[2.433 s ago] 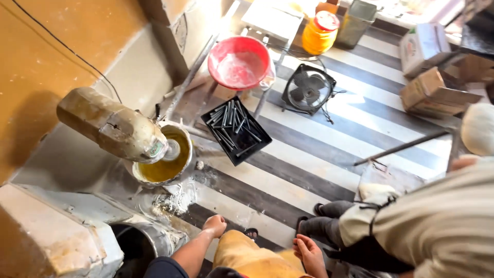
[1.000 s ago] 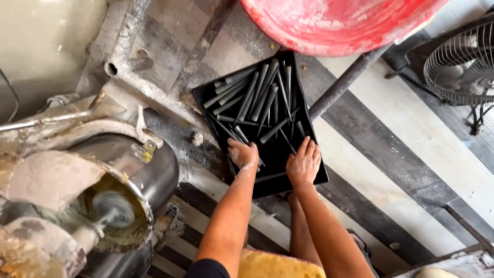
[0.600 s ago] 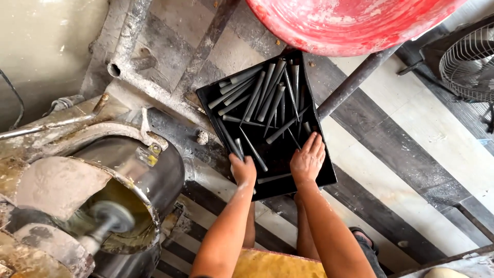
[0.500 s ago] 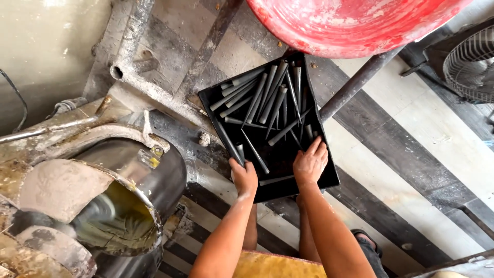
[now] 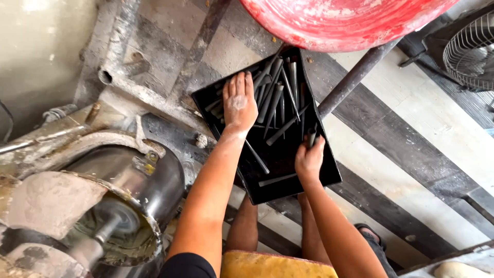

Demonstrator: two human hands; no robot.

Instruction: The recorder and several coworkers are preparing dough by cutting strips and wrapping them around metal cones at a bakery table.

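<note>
A black rectangular tray (image 5: 303,188) lies on the striped floor and holds several dark metal rods (image 5: 278,100). My left hand (image 5: 239,103) reaches into the tray's far left part, palm down and fingers stretched flat over the rods. My right hand (image 5: 309,159) is at the tray's right side, its fingers curled around the end of one dark rod (image 5: 312,138). A single loose rod (image 5: 278,179) lies on the tray's bare near part.
A big red basin (image 5: 339,20) hangs over the tray's far end, and a grey pipe (image 5: 355,77) slants beside it. A metal drum machine (image 5: 128,206) with a spindle stands at the left. A fan (image 5: 471,49) is at the top right. My knees and a sandalled foot (image 5: 373,242) are below.
My left hand has reached further up the tray and spread flat on the rods. My right hand has shifted to the tray's right side and closed on a rod.
</note>
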